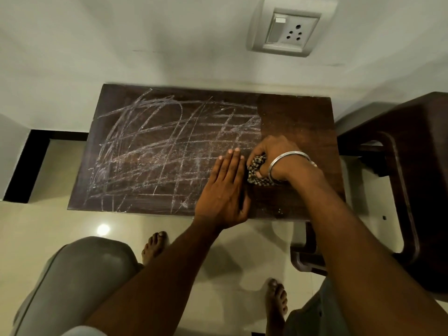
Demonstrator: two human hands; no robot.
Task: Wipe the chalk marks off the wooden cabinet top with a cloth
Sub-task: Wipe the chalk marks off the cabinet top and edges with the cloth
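My right grip point(274, 154) clenches the crumpled black-and-white checked cloth point(258, 177) at four o'clock on the dark wooden worktop point(293, 112), left grip point(225, 187) flat alongside, with the white chalk scribbles point(169, 146) stretching lengthwise toward nine o'clock.

Plain off-white painted wall point(121, 44) at the back, a bit smudgy, with a grey-white plastic switch-and-socket plate point(288, 30) mounted up on the right side of it. Floor is glossy cream tile point(218, 251), and there's a round bright spot of reflected light point(103, 229) on it toward the left. A black skirting band point(24, 166) runs along the wall base on the left, around a little recess. On the right there's a dark brown wooden furniture piece with rounded corners point(412, 166), can't tell exactly what it is.
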